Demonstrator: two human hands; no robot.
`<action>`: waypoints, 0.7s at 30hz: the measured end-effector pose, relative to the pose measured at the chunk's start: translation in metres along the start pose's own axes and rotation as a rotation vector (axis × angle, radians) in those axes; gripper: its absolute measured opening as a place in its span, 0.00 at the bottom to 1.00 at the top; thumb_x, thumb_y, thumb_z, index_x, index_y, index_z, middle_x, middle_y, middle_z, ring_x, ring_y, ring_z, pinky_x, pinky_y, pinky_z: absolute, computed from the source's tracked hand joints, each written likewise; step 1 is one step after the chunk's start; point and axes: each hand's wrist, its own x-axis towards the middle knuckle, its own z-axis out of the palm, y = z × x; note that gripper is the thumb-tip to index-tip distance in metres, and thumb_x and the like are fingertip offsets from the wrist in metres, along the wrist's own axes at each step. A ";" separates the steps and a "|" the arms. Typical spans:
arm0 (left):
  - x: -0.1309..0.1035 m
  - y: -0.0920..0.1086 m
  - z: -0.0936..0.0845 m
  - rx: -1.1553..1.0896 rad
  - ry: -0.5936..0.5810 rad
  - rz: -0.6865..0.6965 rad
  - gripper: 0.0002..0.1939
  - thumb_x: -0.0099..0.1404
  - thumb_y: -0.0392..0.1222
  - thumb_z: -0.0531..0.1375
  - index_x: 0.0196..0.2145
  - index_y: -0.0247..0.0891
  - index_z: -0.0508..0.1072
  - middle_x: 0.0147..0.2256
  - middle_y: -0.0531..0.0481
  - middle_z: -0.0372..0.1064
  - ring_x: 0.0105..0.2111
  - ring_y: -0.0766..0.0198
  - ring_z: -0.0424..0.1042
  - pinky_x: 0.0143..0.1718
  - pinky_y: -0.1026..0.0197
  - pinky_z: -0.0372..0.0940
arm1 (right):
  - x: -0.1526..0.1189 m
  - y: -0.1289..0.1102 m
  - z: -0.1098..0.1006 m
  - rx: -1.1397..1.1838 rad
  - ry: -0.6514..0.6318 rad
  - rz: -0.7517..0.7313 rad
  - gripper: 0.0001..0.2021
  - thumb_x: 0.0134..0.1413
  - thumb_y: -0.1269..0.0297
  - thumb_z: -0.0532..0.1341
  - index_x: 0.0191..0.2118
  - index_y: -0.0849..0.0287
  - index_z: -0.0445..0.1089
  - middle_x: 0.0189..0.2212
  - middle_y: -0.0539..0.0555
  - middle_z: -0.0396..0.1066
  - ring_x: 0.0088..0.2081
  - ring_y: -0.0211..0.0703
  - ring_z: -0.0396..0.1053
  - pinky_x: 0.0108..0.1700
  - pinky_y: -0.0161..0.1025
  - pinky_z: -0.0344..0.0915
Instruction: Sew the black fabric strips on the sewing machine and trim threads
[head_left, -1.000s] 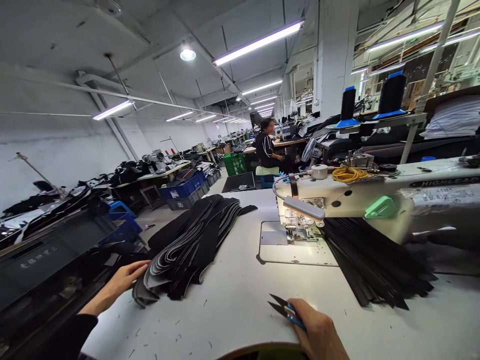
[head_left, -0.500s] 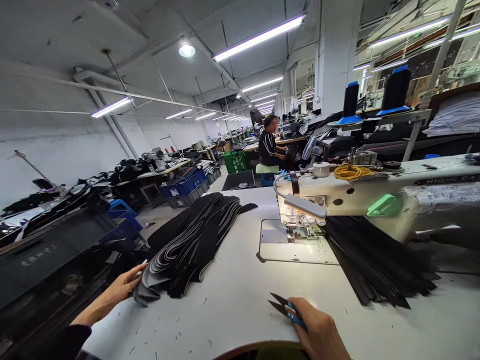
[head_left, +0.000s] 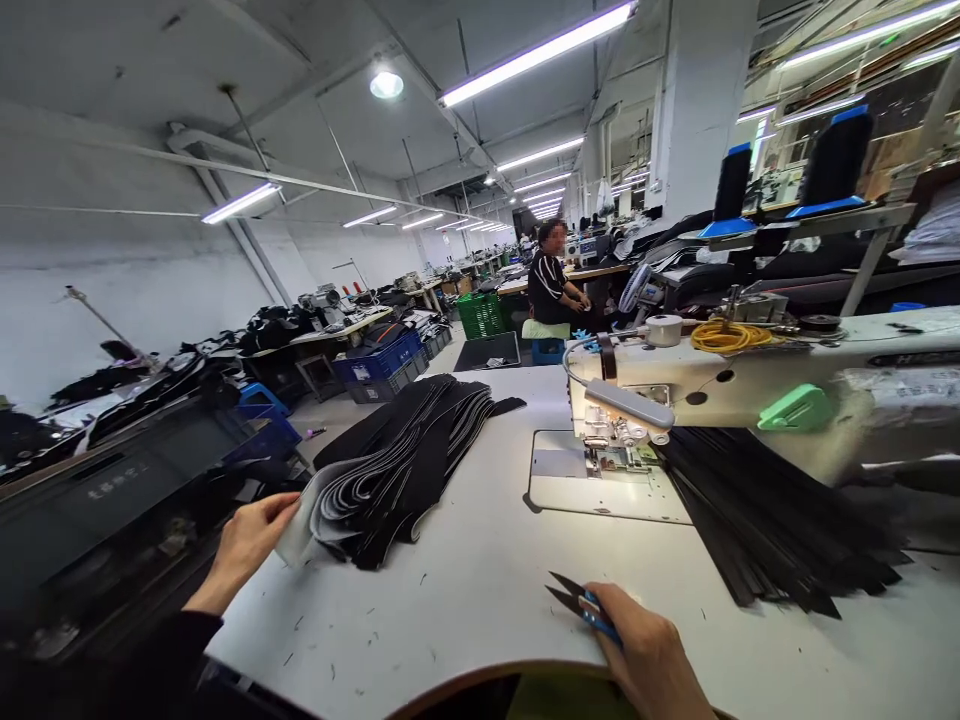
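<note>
At the left edge of the white table (head_left: 480, 600), my left hand (head_left: 251, 540) pinches the near end of a fabric piece (head_left: 300, 525), its pale grey side showing. That piece belongs to a pile of black fabric pieces (head_left: 409, 460) with grey undersides, folded over in layers. My right hand (head_left: 645, 640) is wrapped round blue-handled thread snips (head_left: 592, 610), whose dark blades stand apart and point to the left above the tabletop. Beyond the right hand is a sewing machine (head_left: 675, 390) with its lamp lit, and black strips (head_left: 772, 520) lie fanned out under its arm.
Thread scraps (head_left: 367, 640) are scattered over the near tabletop. Black thread cones (head_left: 836, 165) stand on a rack behind the machine. Grey crates (head_left: 97, 500) are beyond the table's left edge. A seated person (head_left: 551, 280) is farther back, beside a green crate (head_left: 480, 315).
My left hand has risen slightly and lifted the end of a fabric piece, turning its pale side into view. The right hand still holds the snips. The view has shifted a little left.
</note>
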 end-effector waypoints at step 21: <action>0.006 0.095 -0.021 -0.038 0.015 0.046 0.13 0.61 0.38 0.49 0.39 0.32 0.71 0.39 0.39 0.71 0.41 0.52 0.68 0.38 0.56 0.60 | -0.008 0.009 0.002 -0.049 0.075 -0.063 0.12 0.61 0.64 0.45 0.45 0.60 0.61 0.23 0.49 0.72 0.17 0.35 0.68 0.17 0.27 0.61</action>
